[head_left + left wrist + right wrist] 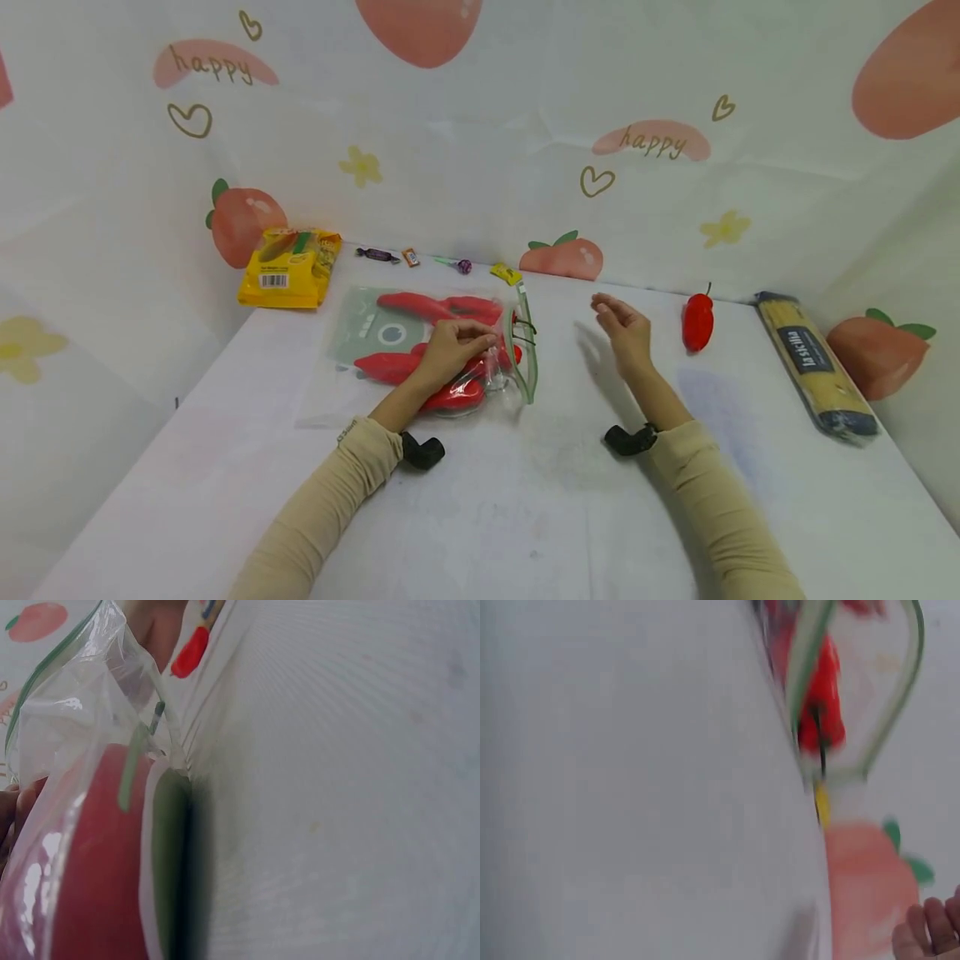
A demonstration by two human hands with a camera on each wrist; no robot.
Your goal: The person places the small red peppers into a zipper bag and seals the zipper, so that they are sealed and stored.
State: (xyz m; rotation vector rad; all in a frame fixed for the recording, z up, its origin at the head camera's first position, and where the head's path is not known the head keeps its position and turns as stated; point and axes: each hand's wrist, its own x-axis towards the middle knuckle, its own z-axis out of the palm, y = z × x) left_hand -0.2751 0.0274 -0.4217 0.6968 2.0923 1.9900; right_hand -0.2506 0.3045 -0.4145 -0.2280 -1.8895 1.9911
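Note:
A clear zip bag (pixel 318 408) with a green edge lies on the table, holding several red chili peppers (pixel 408 305). Its mouth faces right, and green stems (pixel 527 330) show at the opening. My left hand (pixel 450 350) pinches the upper film of the bag near the mouth; the right wrist view shows the green rim (pixel 900 697) spread apart around a pepper (pixel 823 712). To the right of the mouth, my right hand (pixel 628 333) is raised over the table with nothing in it, fingers loosely extended. Farther right lies a single red chili pepper (pixel 698 323).
A yellow snack packet (pixel 288 271) stands at the back left. Along the back edge lie wrapped candies (pixel 377 255) and a lollipop (pixel 462 266). A pack of spaghetti (pixel 813 362) lies along the right side. A printed cloth hangs behind the table.

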